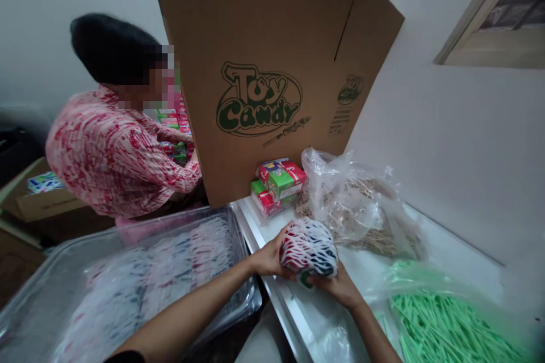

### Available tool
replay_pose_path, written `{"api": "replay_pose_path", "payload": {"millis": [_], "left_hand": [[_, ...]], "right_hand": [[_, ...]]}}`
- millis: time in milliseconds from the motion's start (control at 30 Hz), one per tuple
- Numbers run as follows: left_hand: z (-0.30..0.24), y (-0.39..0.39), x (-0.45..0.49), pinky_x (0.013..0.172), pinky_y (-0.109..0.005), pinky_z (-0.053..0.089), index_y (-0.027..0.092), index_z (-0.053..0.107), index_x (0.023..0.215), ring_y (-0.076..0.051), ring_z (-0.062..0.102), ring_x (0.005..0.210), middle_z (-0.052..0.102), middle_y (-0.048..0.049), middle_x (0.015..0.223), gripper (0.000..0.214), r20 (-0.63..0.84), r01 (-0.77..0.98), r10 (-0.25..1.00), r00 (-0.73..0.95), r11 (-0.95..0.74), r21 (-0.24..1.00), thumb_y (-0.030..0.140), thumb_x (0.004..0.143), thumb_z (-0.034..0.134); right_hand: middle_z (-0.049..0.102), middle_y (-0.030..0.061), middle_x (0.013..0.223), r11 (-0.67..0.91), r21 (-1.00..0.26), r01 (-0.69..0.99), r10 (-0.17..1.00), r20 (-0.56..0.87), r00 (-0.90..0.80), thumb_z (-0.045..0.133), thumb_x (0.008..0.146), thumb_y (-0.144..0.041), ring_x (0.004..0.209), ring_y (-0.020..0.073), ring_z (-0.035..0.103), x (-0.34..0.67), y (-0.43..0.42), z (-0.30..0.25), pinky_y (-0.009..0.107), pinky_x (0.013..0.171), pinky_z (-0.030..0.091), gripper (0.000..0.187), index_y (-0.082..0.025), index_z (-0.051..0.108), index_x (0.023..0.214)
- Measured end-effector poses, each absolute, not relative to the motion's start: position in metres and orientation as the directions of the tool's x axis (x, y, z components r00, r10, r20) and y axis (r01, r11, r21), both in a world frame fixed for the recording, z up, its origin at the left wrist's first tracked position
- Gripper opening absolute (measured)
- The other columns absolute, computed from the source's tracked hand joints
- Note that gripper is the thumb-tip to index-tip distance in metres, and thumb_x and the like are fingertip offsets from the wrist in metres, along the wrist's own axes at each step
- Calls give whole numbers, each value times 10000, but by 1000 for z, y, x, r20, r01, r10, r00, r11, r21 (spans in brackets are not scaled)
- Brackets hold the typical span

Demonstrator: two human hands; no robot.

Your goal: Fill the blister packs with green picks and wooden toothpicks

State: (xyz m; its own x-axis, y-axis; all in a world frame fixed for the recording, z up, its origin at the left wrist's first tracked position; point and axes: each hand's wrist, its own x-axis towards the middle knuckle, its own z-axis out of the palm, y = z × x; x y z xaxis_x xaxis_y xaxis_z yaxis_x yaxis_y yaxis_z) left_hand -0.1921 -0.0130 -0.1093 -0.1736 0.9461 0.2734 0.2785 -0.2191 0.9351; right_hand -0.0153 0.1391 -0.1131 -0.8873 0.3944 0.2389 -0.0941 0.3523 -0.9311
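Between my two hands, above the white table (298,309), is a rounded bundle in white foam netting (307,245). Red, blue and green show through its mesh; what lies inside I cannot make out. My left hand (272,252) grips its left side. My right hand (334,283) closes around its lower right, with the fingertips partly hidden underneath. Just behind it, two red and green candy boxes (281,178) in clear wrap lie stacked on the table against a large cardboard carton.
The carton (264,22), printed "Toy Candy", rises behind the table. Beside it are a clear bag of brown strips (361,210) and a bag of green strips (451,317). A clear plastic tub (242,238) holds several netted bundles. Another person (123,153) works behind the carton.
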Motion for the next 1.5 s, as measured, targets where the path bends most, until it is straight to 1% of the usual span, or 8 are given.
{"api": "replay_pose_path", "payload": {"millis": [233, 500, 600, 800, 1133, 1333, 1433, 1500], "left_hand": [[-104, -19, -194, 1120, -426, 114, 188, 56, 1441, -307, 227, 1342, 232, -160, 1468, 1318, 269, 287, 951, -150, -218, 933, 353, 414, 866], [-72, -27, -203, 1110, -464, 23, 201, -101, 1431, -323, 45, 1380, -1, -155, 1519, 1443, 207, 475, 959, -194, -93, 875, 424, 378, 860], [-53, -16, -210, 1100, -460, 124, 193, -41, 1441, -331, 176, 1357, 163, -165, 1497, 1382, 133, 509, 981, -138, -45, 860, 437, 412, 847], [-13, 14, -211, 903, -371, 411, 193, 581, 1156, -323, 558, 1028, 625, -88, 1098, 813, 96, 725, 995, -41, -36, 688, 494, 437, 812], [-18, 31, -177, 1002, -495, 260, 164, 400, 1306, -444, 422, 1153, 489, -171, 1286, 1189, 90, 798, 990, -107, 32, 602, 436, 241, 852], [-16, 41, -160, 1032, -585, 58, 118, 583, 1016, -451, 444, 1089, 570, -207, 1106, 683, 31, 925, 988, -154, 133, 356, 264, 384, 795], [-15, 49, -162, 1052, -558, 31, 145, 596, 952, -434, 455, 1097, 614, -180, 1043, 664, 44, 937, 991, -130, 108, 331, 295, 343, 816], [-15, 54, -163, 1025, -571, 140, 151, 591, 978, -423, 524, 1017, 653, -161, 952, 727, 9, 920, 985, -173, 159, 357, 326, 315, 832]], "right_hand": [[532, 109, 1264, 368, -919, -144, 354, 282, -892, 727, 664, -342, 1174, 272, 471, -16, 139, -118, 450, 1045, 302, 551, -190, 560, 1167], [499, 112, 1294, 398, -907, -140, 384, 304, -872, 730, 654, -343, 1220, 278, 427, -16, 137, -122, 449, 1060, 280, 630, -188, 507, 1222], [487, 116, 1304, 417, -897, -146, 383, 319, -867, 731, 655, -341, 1233, 281, 411, -16, 137, -123, 444, 1058, 285, 623, -183, 512, 1216], [512, 117, 1272, 407, -901, -151, 409, 327, -852, 720, 665, -334, 1180, 279, 465, -17, 137, -128, 444, 1025, 333, 679, -186, 444, 1267], [522, 125, 1263, 388, -914, -118, 486, 312, -816, 746, 616, -359, 1130, 302, 510, -22, 134, -135, 445, 988, 385, 838, -196, 351, 1337], [542, 100, 1235, 370, -920, -127, 466, 303, -831, 715, 653, -337, 1114, 271, 524, -24, 134, -139, 418, 965, 411, 743, -209, 374, 1301], [551, 96, 1211, 377, -918, -119, 480, 304, -823, 713, 645, -312, 1108, 268, 524, -24, 135, -140, 414, 965, 409, 678, -200, 414, 1243], [561, 96, 1187, 383, -916, -117, 491, 309, -814, 719, 626, -286, 1114, 274, 518, -25, 135, -141, 416, 972, 401, 667, -194, 423, 1217]]}}
